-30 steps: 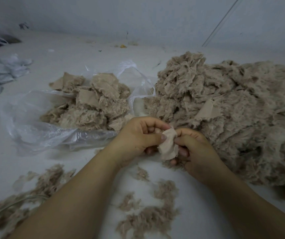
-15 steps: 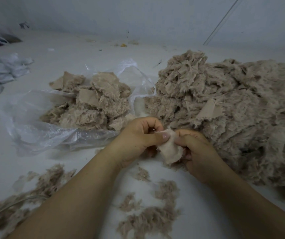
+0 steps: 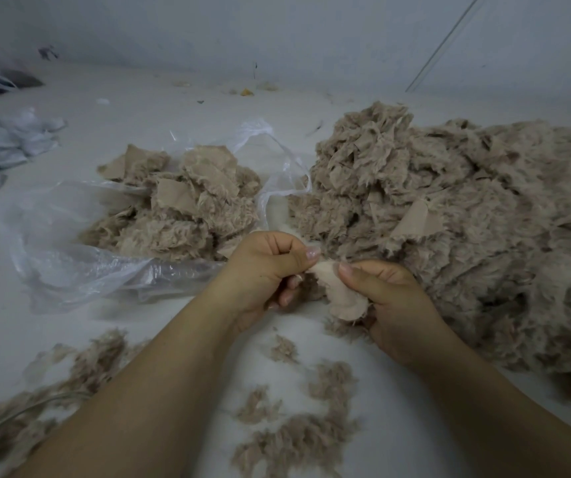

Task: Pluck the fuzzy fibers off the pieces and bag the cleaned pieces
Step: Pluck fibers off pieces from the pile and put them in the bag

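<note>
Fabric piece: right hand is gripping it, thumb on its bare backing; left hand is pinching its top edge, beside the uncleaned pile. Risk: loose tufts are lying nearby and could cling, or ride into the open plastic bag.

Beige fuzzy pile; clear plastic bag; white table; pale-grey cloths.

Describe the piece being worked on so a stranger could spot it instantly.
Start at the big fuzzy heap on the right of the white surface. At its near left edge, both hands meet: the left hand and right hand pinch one small pale piece. Unlike its neighbours, it shows smooth backing.
</note>
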A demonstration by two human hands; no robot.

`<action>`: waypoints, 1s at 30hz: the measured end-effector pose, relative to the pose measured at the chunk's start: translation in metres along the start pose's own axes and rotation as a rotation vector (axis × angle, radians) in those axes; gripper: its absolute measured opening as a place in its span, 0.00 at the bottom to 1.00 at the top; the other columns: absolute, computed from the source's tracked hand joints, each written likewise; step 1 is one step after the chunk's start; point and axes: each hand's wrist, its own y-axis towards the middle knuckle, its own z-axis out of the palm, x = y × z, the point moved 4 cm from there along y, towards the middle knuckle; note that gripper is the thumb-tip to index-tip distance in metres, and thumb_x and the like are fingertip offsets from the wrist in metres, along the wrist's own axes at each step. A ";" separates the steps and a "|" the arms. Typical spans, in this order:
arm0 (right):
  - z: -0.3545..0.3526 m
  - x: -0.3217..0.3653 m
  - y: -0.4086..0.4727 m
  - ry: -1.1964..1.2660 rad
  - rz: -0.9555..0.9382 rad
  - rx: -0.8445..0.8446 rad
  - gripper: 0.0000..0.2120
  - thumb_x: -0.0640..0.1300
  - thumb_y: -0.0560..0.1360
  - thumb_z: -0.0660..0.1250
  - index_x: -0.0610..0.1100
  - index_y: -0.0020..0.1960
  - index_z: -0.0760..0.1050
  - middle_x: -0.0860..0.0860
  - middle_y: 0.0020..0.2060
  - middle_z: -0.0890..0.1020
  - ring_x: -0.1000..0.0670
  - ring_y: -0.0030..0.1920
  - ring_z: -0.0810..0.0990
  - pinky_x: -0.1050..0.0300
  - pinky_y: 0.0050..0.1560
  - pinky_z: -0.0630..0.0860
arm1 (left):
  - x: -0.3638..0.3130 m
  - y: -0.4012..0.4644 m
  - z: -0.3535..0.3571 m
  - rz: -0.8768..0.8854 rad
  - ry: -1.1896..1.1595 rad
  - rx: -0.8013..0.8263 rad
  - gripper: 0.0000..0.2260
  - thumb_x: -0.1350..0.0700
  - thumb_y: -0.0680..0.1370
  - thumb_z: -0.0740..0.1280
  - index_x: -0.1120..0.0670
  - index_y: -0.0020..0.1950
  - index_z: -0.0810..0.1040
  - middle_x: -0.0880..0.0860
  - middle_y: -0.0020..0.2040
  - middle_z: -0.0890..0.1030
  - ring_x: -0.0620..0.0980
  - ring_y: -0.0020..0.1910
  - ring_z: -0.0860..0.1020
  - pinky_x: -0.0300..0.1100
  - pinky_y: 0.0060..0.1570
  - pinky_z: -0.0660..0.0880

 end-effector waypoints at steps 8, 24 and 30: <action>-0.005 -0.003 0.001 0.039 0.040 -0.064 0.10 0.45 0.70 0.68 0.40 0.39 0.85 0.43 0.32 0.83 0.48 0.30 0.81 0.59 0.30 0.78 | -0.002 -0.001 -0.008 -0.008 -0.042 -0.005 0.10 0.52 0.69 0.70 0.55 0.31 0.75 0.52 0.23 0.67 0.46 0.17 0.62 0.30 0.20 0.53; -0.002 -0.001 0.001 -0.054 -0.019 -0.023 0.16 0.54 0.70 0.72 0.42 0.45 0.86 0.40 0.40 0.86 0.45 0.40 0.86 0.57 0.39 0.81 | -0.001 -0.012 0.010 -0.029 0.395 0.127 0.17 0.46 0.70 0.75 0.59 0.36 0.77 0.55 0.28 0.74 0.46 0.23 0.68 0.35 0.23 0.64; -0.008 -0.009 0.005 -0.145 0.015 -0.125 0.14 0.57 0.65 0.74 0.47 0.30 0.79 0.52 0.22 0.71 0.55 0.23 0.72 0.59 0.30 0.77 | -0.014 -0.006 -0.008 0.209 0.113 -0.337 0.17 0.62 0.76 0.70 0.49 0.29 0.77 0.53 0.23 0.73 0.47 0.18 0.65 0.33 0.20 0.62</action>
